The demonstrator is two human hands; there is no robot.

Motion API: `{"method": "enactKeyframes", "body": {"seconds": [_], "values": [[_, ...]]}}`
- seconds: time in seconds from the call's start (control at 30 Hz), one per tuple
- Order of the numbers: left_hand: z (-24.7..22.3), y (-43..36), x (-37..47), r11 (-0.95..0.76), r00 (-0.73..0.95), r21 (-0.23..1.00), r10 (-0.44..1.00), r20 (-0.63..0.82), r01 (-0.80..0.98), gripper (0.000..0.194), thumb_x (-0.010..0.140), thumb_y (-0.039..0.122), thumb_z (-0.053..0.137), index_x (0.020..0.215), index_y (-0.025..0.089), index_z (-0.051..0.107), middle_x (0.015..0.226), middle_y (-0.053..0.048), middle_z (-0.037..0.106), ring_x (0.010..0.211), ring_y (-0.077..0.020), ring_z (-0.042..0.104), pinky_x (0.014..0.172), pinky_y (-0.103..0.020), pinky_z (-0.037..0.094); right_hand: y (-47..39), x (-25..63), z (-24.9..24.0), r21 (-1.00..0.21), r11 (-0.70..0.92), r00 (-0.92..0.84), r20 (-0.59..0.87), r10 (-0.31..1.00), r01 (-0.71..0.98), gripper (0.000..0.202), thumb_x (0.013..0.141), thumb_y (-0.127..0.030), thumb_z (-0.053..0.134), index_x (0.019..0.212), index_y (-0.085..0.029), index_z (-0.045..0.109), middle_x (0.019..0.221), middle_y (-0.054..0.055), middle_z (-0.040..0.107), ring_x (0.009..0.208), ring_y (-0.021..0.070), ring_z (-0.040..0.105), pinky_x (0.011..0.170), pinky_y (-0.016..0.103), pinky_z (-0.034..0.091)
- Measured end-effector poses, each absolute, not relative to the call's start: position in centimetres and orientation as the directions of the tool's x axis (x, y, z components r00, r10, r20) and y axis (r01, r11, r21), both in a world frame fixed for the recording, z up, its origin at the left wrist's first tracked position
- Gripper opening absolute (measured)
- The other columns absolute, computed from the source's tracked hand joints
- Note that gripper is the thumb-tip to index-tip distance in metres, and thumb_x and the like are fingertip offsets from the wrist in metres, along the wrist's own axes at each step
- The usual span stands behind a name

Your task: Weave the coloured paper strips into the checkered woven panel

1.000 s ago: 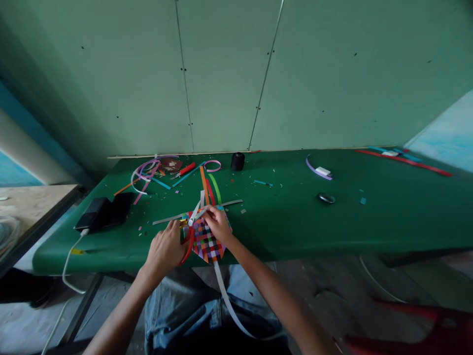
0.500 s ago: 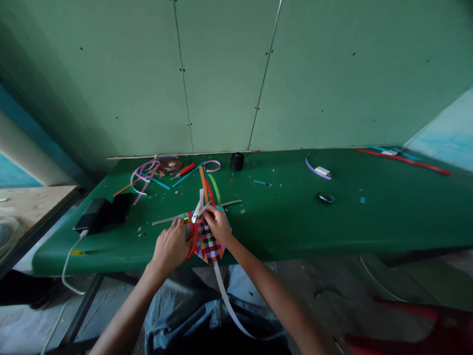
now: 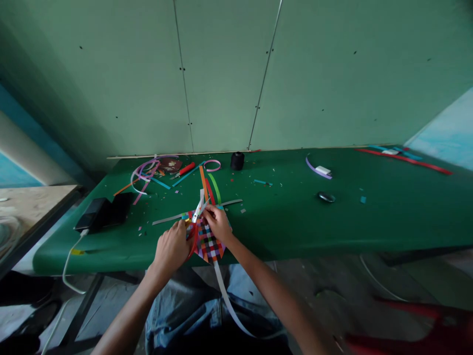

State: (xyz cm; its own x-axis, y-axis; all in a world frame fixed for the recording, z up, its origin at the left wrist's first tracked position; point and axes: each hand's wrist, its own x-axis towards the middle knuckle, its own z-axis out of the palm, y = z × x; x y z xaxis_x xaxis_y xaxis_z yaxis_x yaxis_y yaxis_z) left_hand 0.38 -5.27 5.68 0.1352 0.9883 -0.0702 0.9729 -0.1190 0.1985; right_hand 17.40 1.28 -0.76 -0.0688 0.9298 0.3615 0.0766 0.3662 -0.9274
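Scissors (image 3: 195, 217) — red handles, metal blades parted, tips pointing away, over the weave (image 3: 210, 242). Weave — multicoloured check, pointed near end at the bench (image 3: 281, 227) edge; orange, red, green strips (image 3: 204, 185) loose beyond, white strip (image 3: 223, 290) hanging below.

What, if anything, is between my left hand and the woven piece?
The red-handled scissors, gripped in your left hand, with open blades over the upper part of the woven piece, beside your right hand. I see nothing else between.
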Motion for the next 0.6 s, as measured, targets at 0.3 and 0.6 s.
{"method": "enactKeyframes", "body": {"seconds": [0.3,0.6], "values": [[6.3,-5.2,-1.1,-0.099,0.116,0.236,0.991,-0.059,0.967,0.02,0.099,0.037,0.056,0.111,0.022,0.063,0.107,-0.013,0.077,0.099,-0.0328,0.075,0.074,-0.034,0.048,1.3,17.3,-1.4,-0.959,0.284,-0.135,0.279,0.951,0.017,0.036,0.101,-0.058,0.058,0.096,-0.023,0.067,0.07,0.0,0.064,0.057,0.017,0.06,0.055,0.028,0.045],[5.0,-5.3,-4.1,-0.142,0.103,0.534,0.989,0.102,0.833,0.035,0.094,0.041,0.061,0.122,0.019,0.062,0.117,-0.015,0.074,0.098,-0.0311,0.073,0.077,-0.035,0.052,1.2,17.0,-1.4,-0.959,0.258,-0.202,0.278,0.939,-0.12,0.034,0.097,-0.058,0.065,0.095,-0.025,0.063,0.078,-0.001,0.065,0.064,0.0167,0.065,0.062,0.029,0.053]]}}
